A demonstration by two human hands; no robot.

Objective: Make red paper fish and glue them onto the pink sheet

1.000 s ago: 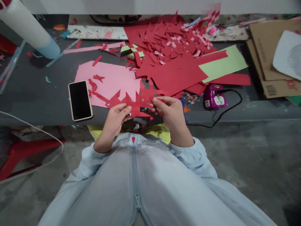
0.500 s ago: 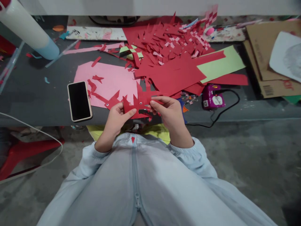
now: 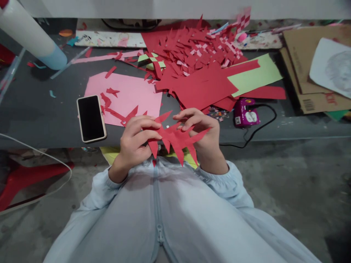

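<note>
dark grey table (image 3: pixel 59 120): flat and smooth-looking, its ends running out of view.
pale blue jacket (image 3: pixel 197 204): thin crinkled cloth, gathered cuffs, long front zip; cut off below.
cardboard (image 3: pixel 301 47): brown flat pieces, stacked, partly under a white sheet (image 3: pixel 326 65) whose faint round drawing is cut off.
heap of red scraps (image 3: pixel 175 47): pointed slivers mixed with pink checked strips (image 3: pixel 201 49); lower layers hidden.
pink sheet (image 3: pixel 134 89): smooth, with jagged red bits (image 3: pixel 105 100) lying on it.
bottle (image 3: pixel 27 33): white, pale blue toward the base, top cut off; whether the blue is its contents i cannot tell.
red spiked cut-out (image 3: pixel 179 140): creased paper, long sharp points, between the hands at the table's near edge; its left end is covered.
left hand (image 3: pixel 137 138): fingers bent and closed over that left end, gripping it; thumb partly hidden.
right hand (image 3: pixel 204 131): fingers half curled, slightly apart, tips at the paper's upper edge; thumb hidden, so i cannot tell whether it grips.
phone (image 3: pixel 91 118): dark glass, rounded pale case.
purple box (image 3: pixel 246 116): black cable (image 3: pixel 264 105) attached; inside hidden.
white dot (image 3: pixel 168 126): round, too small to make out.
</note>
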